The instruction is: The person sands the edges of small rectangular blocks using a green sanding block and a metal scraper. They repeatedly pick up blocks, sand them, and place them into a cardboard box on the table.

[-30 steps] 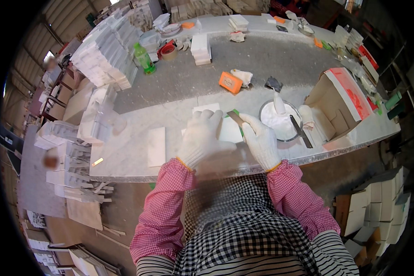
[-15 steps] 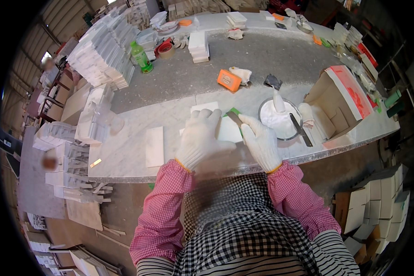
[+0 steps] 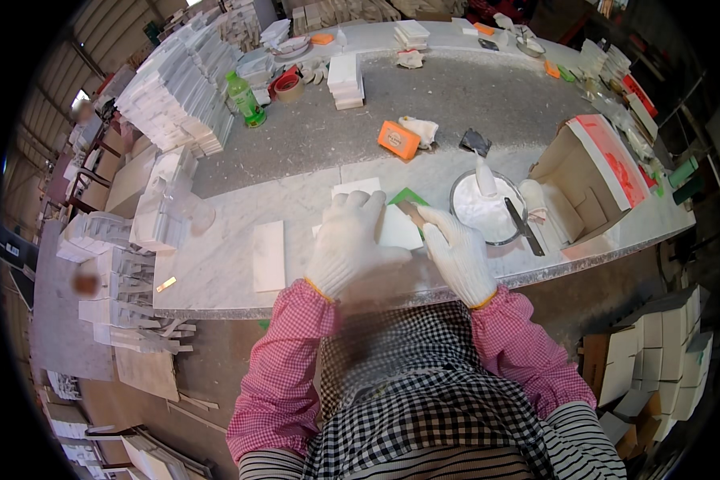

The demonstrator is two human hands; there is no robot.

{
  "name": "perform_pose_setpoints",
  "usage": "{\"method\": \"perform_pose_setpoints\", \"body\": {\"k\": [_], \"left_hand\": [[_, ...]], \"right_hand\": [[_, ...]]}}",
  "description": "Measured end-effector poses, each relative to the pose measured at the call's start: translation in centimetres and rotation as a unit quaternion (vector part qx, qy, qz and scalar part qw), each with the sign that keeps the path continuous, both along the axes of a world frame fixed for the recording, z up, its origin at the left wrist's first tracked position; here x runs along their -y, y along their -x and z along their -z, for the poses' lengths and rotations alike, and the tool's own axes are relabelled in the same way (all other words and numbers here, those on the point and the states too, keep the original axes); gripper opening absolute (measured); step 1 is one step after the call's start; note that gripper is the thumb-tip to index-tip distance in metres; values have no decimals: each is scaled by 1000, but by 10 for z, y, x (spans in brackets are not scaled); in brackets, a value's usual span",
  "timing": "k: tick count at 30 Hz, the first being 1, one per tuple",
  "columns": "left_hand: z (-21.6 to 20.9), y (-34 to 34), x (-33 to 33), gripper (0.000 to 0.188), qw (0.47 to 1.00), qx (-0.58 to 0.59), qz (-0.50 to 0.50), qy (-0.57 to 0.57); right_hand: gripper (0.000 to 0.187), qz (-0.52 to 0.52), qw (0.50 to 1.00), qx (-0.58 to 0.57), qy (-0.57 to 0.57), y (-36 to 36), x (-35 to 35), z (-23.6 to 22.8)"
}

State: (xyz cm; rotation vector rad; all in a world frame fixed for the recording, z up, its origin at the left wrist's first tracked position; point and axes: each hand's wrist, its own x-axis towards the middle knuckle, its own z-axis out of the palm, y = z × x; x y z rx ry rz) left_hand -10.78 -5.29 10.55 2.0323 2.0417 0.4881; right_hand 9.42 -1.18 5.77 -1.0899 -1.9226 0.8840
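Head view: little has changed since the earlier frames; both hands remain at frame centre. The white-gloved left hand [image 3: 350, 240] lies flat on the white rectangular stone tile [image 3: 396, 228]. The right hand [image 3: 458, 252] grips a small scraper [image 3: 412, 211] at the tile's upper right edge. The hands are apart.

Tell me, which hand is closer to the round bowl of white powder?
Right. The right hand sits just left of the bowl, nearly beside its rim. The left hand lies farther left, flat on a white tile.
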Motion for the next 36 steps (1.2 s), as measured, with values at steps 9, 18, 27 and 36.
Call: {"method": "perform_pose_setpoints", "body": {"k": [9, 18, 27, 36], "left_hand": [[-3, -1, 0, 89, 1000, 7, 2, 6], [-6, -2, 0, 90, 1000, 7, -3, 20], [0, -1, 1, 90, 1000, 3, 5, -10], [0, -1, 3, 84, 999, -1, 10, -32]], "right_hand": [[33, -15, 998, 5, 53, -13, 5, -18], [32, -29, 999, -8, 34, -22, 2, -12], [31, -32, 999, -8, 0, 2, -20, 0], [35, -81, 996, 25, 18, -12, -7, -6]]}}
